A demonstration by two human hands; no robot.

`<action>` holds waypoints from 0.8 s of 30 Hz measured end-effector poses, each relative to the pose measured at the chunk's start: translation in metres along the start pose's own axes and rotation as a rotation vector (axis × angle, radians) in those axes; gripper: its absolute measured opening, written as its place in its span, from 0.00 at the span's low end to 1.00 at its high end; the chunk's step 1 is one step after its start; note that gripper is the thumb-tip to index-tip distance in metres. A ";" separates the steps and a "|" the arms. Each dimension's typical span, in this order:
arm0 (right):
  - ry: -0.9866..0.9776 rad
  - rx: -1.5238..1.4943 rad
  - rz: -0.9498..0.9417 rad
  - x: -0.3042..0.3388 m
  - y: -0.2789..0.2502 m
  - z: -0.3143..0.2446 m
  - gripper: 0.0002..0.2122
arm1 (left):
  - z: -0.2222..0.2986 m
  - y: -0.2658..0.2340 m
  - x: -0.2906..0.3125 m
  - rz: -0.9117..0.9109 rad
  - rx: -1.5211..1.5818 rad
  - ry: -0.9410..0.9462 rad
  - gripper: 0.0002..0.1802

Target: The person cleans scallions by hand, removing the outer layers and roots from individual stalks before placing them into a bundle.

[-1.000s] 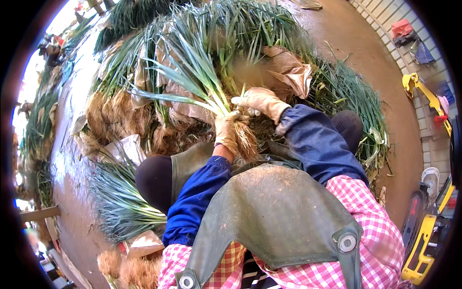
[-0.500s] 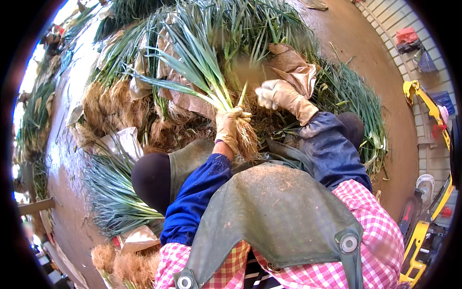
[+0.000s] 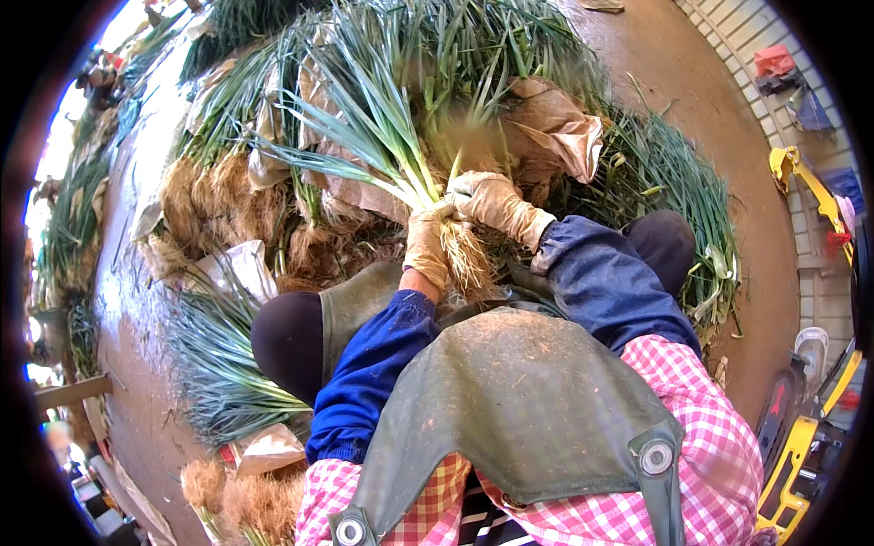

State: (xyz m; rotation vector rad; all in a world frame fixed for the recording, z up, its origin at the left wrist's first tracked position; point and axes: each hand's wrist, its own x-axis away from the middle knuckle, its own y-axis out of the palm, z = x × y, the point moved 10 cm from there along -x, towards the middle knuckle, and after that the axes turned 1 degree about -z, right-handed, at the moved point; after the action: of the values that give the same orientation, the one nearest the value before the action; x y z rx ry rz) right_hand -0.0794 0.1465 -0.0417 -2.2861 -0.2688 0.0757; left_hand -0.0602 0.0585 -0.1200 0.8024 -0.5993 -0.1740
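Note:
A bunch of leek-like greens [image 3: 414,173], with long flat green leaves, pale stalks and a tuft of tan roots, stands tilted over my lap. My left hand [image 3: 426,244], in a tan glove, is closed around the stalks just above the roots. My right hand [image 3: 499,209], gloved too, meets it from the right with curled fingers at the right side of the bunch, by a short pale stalk. Its fingertips are partly hidden where the two gloves meet. Leaves spread up and left from my hands.
Piles of similar greens [image 3: 510,55] lie ahead with brown paper wraps [image 3: 551,127]. More greens rest at right [image 3: 683,173] and left [image 3: 218,355]. Root ends [image 3: 259,500] show at lower left. A yellow metal frame [image 3: 792,482] stands at far right on the brown floor [image 3: 669,55].
My right hand has moved left and down from beside the paper wrap onto the bunch. My left hand keeps its hold in nearly the same place.

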 end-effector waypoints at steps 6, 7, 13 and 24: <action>-0.189 -0.279 -0.193 0.034 -0.010 -0.056 0.06 | -0.005 0.002 0.009 0.061 0.135 -0.074 0.09; -0.223 -0.473 -0.367 0.047 -0.003 -0.072 0.05 | 0.003 -0.006 0.003 0.064 0.061 -0.048 0.07; 0.369 0.945 -1.318 0.142 0.029 0.122 0.18 | -0.001 0.011 0.003 -0.036 0.052 -0.042 0.11; -0.286 0.268 -0.143 -0.009 0.005 -0.035 0.11 | 0.004 0.001 -0.001 -0.062 -0.058 0.005 0.09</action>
State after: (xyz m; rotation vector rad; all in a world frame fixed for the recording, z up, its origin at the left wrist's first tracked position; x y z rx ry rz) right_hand -0.0827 0.1155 -0.0228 -1.9803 -0.5367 0.3462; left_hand -0.0636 0.0565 -0.1177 0.7655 -0.5622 -0.2453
